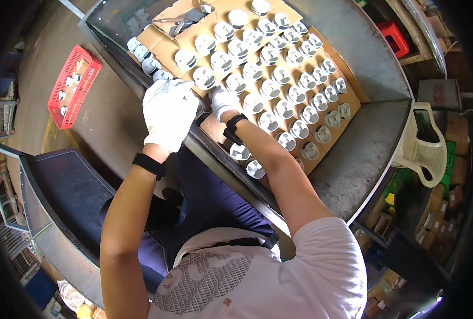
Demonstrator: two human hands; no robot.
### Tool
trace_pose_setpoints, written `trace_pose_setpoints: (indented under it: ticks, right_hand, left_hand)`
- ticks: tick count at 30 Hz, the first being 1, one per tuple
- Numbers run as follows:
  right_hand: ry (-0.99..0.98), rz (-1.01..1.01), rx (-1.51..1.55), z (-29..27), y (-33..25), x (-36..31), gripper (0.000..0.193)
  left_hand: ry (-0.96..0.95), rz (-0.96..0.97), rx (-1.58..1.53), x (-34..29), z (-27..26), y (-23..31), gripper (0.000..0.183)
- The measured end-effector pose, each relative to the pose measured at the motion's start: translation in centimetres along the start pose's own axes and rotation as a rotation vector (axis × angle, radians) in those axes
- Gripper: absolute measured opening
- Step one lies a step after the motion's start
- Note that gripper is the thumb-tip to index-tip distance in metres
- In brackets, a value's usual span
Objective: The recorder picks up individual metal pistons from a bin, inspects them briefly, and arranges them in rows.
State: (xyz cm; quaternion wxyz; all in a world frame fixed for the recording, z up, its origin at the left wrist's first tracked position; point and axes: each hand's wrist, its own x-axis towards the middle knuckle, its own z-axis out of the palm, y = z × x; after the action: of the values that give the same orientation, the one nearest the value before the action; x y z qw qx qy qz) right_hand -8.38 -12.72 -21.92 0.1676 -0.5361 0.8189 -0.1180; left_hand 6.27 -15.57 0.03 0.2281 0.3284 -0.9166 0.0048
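Note:
Both hands wear white gloves at the near edge of a metal-sided workbench. My left hand (166,112) is closed around a piston (200,108), of which only a grey rounded edge shows beside the palm. Just to its right, my right hand (224,102) has its fingers curled in close to that piston; what they grip is hidden. Rows of silver pistons (269,89) stand on a cardboard sheet (327,154) beyond and to the right of my hands. Several more pistons (151,66) line the bench's left edge.
An open cardboard box (167,24) with dark tools (182,24) sits at the far left of the bench. On the floor to the left lies a red crate (90,74) with a few pistons. A white plastic chair (427,143) and red stool (393,38) stand right.

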Motion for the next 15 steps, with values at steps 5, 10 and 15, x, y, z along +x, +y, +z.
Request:
trace_pose_setpoints:
  ticks: [5,10,15]
  right_hand:
    - [0.058,-0.033,0.126,0.3,1.1,0.1,0.026]
    - [0.056,-0.077,-0.043,-1.2,1.9,-0.3,0.022]
    - [0.047,-0.047,-0.373,-2.4,6.4,-2.4,0.016]
  left_hand:
    - [-0.009,0.004,0.002,0.1,0.2,0.2,0.013]
    - [-0.027,0.002,0.003,-0.1,0.0,0.0,0.014]
    - [-0.024,-0.021,-0.002,-0.1,-0.3,0.2,0.015]
